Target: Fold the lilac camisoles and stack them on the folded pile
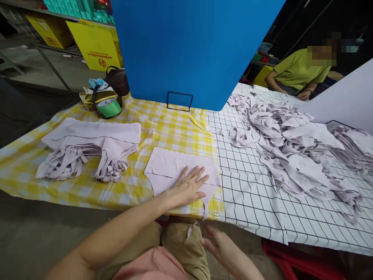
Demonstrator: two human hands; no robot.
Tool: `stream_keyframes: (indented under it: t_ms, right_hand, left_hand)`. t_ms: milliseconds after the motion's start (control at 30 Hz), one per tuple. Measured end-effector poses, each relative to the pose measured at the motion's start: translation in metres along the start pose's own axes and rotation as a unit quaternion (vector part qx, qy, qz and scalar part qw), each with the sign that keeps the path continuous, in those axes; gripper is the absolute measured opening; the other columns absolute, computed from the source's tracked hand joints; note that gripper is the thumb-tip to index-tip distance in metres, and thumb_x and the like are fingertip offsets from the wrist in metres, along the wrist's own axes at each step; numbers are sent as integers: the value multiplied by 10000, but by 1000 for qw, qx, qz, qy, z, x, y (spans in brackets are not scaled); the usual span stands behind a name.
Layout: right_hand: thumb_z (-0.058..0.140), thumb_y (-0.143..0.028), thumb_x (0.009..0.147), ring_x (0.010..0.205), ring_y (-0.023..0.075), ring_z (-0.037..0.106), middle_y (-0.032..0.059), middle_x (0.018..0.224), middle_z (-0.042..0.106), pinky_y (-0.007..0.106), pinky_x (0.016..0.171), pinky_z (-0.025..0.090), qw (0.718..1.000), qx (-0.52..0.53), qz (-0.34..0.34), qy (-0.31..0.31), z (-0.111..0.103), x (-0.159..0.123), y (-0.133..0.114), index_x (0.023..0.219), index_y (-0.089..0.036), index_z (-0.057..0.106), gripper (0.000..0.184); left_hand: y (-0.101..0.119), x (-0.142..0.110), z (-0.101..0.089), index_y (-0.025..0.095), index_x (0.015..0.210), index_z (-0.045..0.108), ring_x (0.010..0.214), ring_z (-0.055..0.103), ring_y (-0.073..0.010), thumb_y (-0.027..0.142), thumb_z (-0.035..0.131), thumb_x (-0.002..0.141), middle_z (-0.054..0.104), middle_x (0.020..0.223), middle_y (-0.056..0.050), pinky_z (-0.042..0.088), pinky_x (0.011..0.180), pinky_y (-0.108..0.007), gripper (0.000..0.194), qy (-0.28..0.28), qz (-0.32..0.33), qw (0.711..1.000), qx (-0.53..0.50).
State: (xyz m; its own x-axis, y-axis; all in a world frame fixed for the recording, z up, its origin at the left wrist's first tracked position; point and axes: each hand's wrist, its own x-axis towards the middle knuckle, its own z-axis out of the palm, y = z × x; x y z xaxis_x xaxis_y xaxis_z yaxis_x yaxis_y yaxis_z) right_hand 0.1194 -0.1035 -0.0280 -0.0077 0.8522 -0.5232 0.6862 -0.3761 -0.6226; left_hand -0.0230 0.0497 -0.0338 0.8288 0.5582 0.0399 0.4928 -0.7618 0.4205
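Left hand flat on garment, fingers spread, grasping nothing. Right hand below surface edge, fingers loose, empty. Stack lies left.

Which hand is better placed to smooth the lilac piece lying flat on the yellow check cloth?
Left. The left hand lies flat, fingers spread, on the lilac piece itself. The right hand is below the table edge, near the lap, touching only a dangling strap end at most.
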Motion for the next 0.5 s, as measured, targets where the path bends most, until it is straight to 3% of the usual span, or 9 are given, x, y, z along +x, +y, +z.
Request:
stream_keyframes:
  t_ms: [100, 167, 233, 367, 500]
  right_hand:
    - [488, -522, 765, 1040, 273, 539, 114, 1008, 649, 384, 903, 378, 989, 144, 13, 30, 22, 11, 3, 959, -176, 624, 419]
    - [472, -569, 772, 957, 253, 578, 101, 938, 664, 359, 863, 409, 967, 254, 2, -5, 30, 15, 1, 868, -173, 619, 433]
    - [439, -584, 795, 806, 214, 603, 70, 768, 661, 314, 774, 436, 956, 292, -17, -28, 33, 10, 1, 754, -172, 593, 441]
    - [348, -560, 850, 500, 138, 497, -5, 504, 533, 237, 512, 362, 993, 121, 3, 7, 21, -22, 17, 696, -173, 559, 467]
    - [351, -468, 877, 463, 135, 508, 3, 507, 575, 225, 462, 346, 995, -83, -7, 46, -9, -63, 32, 645, -207, 556, 405]
  left_hand:
    - [7, 2, 6, 210, 1388, 268, 1376, 73, -275, 521, 412, 864, 158, 1487, -122, 65, 1068, -584, 626, -17, -23, 1000, 0]
    - [10, 3, 8, 205, 1388, 274, 1377, 47, -283, 579, 405, 839, 138, 1490, -127, 28, 1055, -606, 677, -30, -37, 999, 8]
    - [12, 3, 9, 200, 1396, 259, 1378, 24, -289, 632, 401, 810, 98, 1495, -130, 4, 1048, -614, 742, -40, -43, 998, 18]
    - [17, 3, 9, 184, 1410, 231, 1373, -3, -318, 706, 365, 769, 68, 1494, -150, -21, 1023, -643, 837, -44, -60, 997, 27]
    - [22, 5, 11, 169, 1409, 240, 1366, -16, -348, 714, 367, 761, 60, 1491, -165, -36, 996, -672, 856, -34, -88, 995, 32]
